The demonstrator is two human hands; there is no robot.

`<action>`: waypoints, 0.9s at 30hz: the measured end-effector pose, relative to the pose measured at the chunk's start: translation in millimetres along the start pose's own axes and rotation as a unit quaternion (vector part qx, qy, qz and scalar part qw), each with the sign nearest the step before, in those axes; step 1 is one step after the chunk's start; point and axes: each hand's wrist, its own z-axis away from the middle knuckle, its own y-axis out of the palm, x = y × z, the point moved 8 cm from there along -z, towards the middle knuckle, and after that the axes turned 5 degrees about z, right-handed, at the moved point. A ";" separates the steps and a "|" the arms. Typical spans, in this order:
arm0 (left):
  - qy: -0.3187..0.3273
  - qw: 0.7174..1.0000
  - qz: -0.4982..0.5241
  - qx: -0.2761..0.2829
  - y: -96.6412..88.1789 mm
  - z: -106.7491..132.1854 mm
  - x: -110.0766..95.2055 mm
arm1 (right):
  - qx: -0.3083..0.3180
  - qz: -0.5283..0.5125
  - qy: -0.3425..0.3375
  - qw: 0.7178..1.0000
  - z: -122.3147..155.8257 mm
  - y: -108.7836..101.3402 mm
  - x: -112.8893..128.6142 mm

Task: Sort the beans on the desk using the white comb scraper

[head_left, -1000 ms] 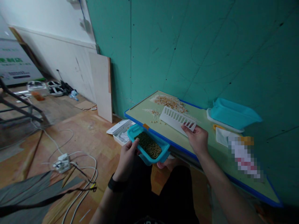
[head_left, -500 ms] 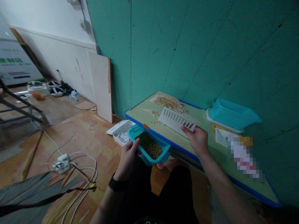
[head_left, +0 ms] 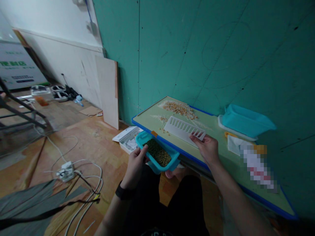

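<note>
My left hand (head_left: 135, 165) grips the near-left corner of a small teal tray (head_left: 147, 138) filled with green beans (head_left: 158, 153), held just below the blue front edge of the table (head_left: 214, 139). My right hand (head_left: 208, 148) pinches the near end of a white slotted comb-like board (head_left: 183, 129) that lies flat on the green tabletop. Beyond the board lies a scatter of yellow beans (head_left: 179, 108), with a few loose ones beside its left end.
A teal container (head_left: 246, 121) on a white lid stands at the table's back right, with white paper (head_left: 235, 143) beside it. On the wooden floor lie an open white box (head_left: 128, 138), a power strip (head_left: 66, 170) with white cables, and a board (head_left: 107, 91) leans against the wall.
The white slotted board has slid a little toward the table's front-left edge under my right hand. The tray of green beans stays in place.
</note>
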 end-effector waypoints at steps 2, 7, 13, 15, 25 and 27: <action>0.003 1.000 0.006 0.001 0.0 -0.6 -0.5 | 0.001 -0.001 -0.002 1.000 2.4 -1.1 3.8; 0.001 1.000 0.012 -0.002 -1.7 -3.4 -0.5 | 0.004 -0.005 -0.011 1.000 11.5 -0.6 13.1; -0.006 1.000 0.023 -0.009 -2.7 -5.0 -1.5 | 0.023 -0.028 -0.013 0.999 32.3 11.0 25.9; -0.006 1.000 0.031 -0.001 -2.7 -5.5 -2.4 | 0.030 -0.037 -0.018 0.999 36.9 14.0 30.6; 0.008 0.999 0.044 -0.006 -10.2 -11.1 -12.5 | 0.014 -0.030 -0.038 0.999 -4.5 32.6 23.6; 0.003 0.999 0.044 -0.007 -10.5 -10.7 -13.2 | 0.033 -0.040 -0.031 0.998 -2.5 37.1 21.6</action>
